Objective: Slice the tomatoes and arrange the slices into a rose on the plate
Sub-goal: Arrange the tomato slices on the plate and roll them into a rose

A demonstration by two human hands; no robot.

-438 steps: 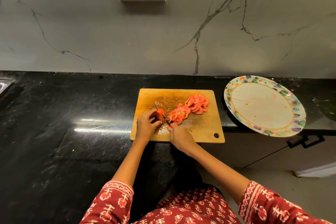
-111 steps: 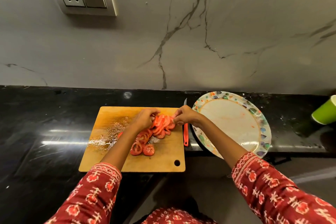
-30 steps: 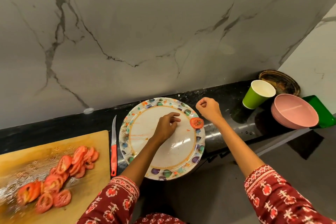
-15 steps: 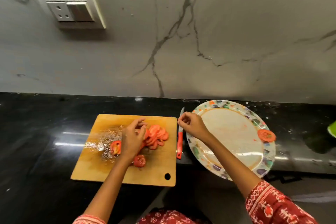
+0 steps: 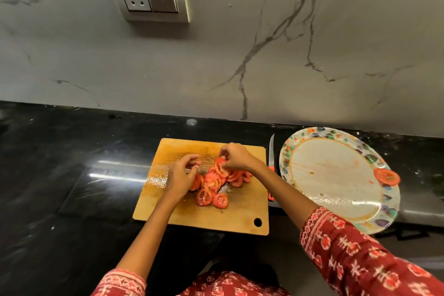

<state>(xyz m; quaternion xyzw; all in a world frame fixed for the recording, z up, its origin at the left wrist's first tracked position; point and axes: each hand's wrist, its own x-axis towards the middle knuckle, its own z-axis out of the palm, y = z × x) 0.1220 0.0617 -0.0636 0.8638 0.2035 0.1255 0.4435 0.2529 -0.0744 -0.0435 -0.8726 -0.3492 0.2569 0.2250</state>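
1. Over the cutting board (image 5: 206, 211) on the black table (image 5: 72, 175), both hands are back at the heap of tomato slices (image 5: 216, 182); half a second ago the right hand (image 5: 236, 156) hovered beside the knife (image 5: 271, 149), and a second ago both hands were at the plate (image 5: 336, 202).

2. One slice on the plate rim (image 5: 386, 176), laid there within the last few seconds, marks the first petal; slicing looks finished, and the job has turned to ferrying slices across.

3. The right grip is a fingertip pinch on the upper edge of a slice at the top of the heap, which appears to be tipped up off its neighbours.

4. The left hand (image 5: 181, 175) sits with fingers curled at the heap's left side, touching or just above the slices; whether its grip has actually taken hold of one cannot be told.

5. The knife lies idle between board and plate, partly hidden by the right forearm.
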